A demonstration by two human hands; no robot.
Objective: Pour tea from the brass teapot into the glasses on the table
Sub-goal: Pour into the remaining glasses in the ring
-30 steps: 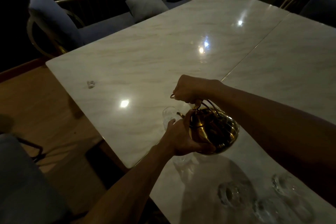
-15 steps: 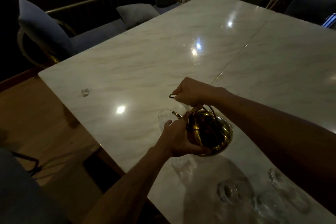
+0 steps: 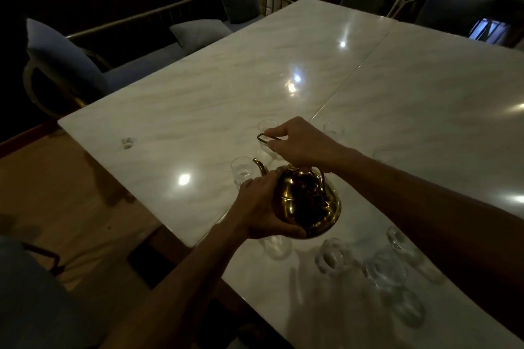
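Note:
The brass teapot (image 3: 307, 204) hangs tilted above the white marble table (image 3: 198, 99), its spout pointing up-left beside a clear glass (image 3: 241, 171). My left hand (image 3: 262, 207) cups the pot's body from below and the left. My right hand (image 3: 297, 143) grips the pot's thin wire handle above it. Another glass (image 3: 266, 126) stands just beyond my right hand, and a third glass (image 3: 333, 129) shows to its right. Several more clear glasses (image 3: 330, 259) stand near the table's front edge. Whether tea is flowing cannot be made out.
Blue cushioned chairs and a bench (image 3: 71, 56) with gold frames line the table's left and far sides. A small crumpled object (image 3: 127, 142) lies near the left corner. A seam (image 3: 348, 76) joins two tabletops. Wooden floor shows at the left.
The teapot has tipped back so the spout points upward, away from the glass beside it. My view has shifted, bringing more glasses into sight.

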